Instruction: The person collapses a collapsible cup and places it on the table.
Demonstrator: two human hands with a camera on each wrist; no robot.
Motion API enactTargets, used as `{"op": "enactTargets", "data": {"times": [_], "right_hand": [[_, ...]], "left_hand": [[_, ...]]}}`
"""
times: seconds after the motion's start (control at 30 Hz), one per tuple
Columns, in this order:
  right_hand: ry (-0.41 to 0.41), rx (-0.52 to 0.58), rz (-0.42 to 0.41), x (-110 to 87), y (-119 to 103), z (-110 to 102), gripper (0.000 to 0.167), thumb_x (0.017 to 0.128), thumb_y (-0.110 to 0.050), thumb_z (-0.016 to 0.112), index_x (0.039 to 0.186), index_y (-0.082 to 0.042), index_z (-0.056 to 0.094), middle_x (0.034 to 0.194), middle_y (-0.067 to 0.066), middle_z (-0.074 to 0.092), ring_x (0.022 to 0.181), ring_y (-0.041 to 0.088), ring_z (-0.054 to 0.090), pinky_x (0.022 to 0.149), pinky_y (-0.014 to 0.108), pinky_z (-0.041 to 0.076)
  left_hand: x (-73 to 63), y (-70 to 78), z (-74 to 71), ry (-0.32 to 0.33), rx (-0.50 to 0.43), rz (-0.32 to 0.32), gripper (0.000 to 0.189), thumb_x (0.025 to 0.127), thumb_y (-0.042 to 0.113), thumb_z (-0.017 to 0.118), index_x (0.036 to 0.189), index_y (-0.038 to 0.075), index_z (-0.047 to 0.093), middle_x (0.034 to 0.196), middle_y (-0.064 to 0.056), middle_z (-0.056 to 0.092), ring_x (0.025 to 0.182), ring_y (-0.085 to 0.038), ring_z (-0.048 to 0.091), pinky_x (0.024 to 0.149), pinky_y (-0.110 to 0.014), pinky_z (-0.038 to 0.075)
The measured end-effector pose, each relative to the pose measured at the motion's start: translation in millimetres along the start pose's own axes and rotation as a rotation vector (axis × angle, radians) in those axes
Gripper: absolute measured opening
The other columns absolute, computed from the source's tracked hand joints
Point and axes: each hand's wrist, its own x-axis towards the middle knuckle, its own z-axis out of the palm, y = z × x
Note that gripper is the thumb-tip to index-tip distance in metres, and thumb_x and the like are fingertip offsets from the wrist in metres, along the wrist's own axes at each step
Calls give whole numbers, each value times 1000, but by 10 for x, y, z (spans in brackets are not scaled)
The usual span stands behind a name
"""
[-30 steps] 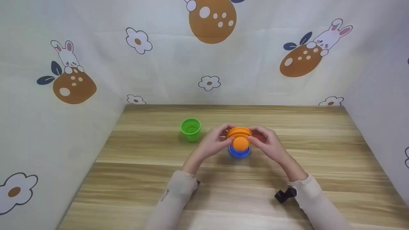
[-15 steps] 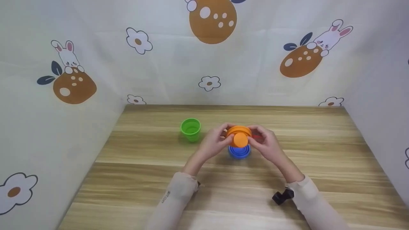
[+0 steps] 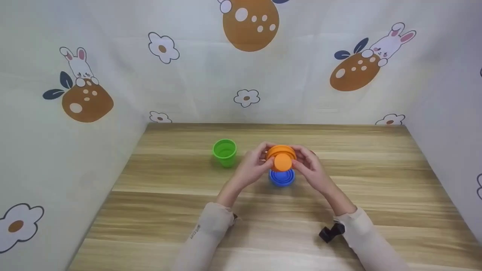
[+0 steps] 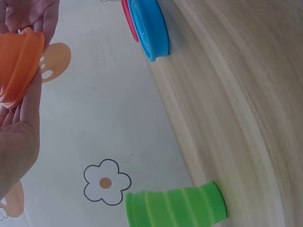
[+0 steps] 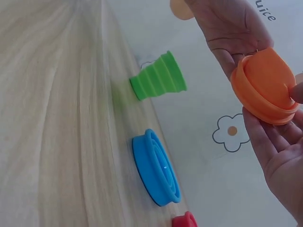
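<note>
Both hands hold an orange collapsible cup (image 3: 281, 150) in the air, partly folded and tilted, its round base facing the head camera. My left hand (image 3: 251, 168) grips its left side, thumb near the base and fingers behind the rim. On the opposite side my right hand (image 3: 314, 169) pinches it the same way. Below and nearer sits a blue collapsible cup (image 3: 282, 179), folded flat on the table. A red piece (image 5: 183, 221), only partly seen in the right wrist view, lies past the blue cup; the right hand nearly hides it in the head view.
A green collapsible cup (image 3: 225, 151) stands upright and extended, left of the hands. The wood-grain table (image 3: 169, 218) meets a printed cloth wall (image 3: 203, 75) at the back and sides. A black device (image 3: 331, 232) is strapped at the right wrist.
Both hands have lifted the orange cup slightly and tipped it, so its base faces the head camera more squarely. More of the blue cup shows. The green cup has stayed put.
</note>
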Motion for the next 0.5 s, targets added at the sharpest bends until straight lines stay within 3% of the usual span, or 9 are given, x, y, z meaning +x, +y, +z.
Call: {"op": "enactTargets", "data": {"times": [0.1,0.23,0.5], "right_hand": [[-14,78,23,-10,20,-3,40,99,4,50,134,20,37,121,-11,68,108,6,66,87,23,59],[14,97,78,-12,21,9,40,98,2,54,132,17,39,118,-11,69,105,7,67,86,23,60],[141,-3,135,30,-10,70,35,94,8,56,126,16,45,107,-12,69,99,5,65,87,18,57]], "left_hand": [[5,5,3,33,-17,7,30,96,2,55,126,-1,55,123,-19,65,109,-28,68,90,-31,60],[6,-3,5,60,-40,18,30,97,0,54,126,-3,53,123,-20,64,109,-29,68,89,-30,60],[1,-19,24,35,-62,26,32,95,-1,55,127,-2,50,126,-21,62,115,-31,66,92,-31,59]]}}
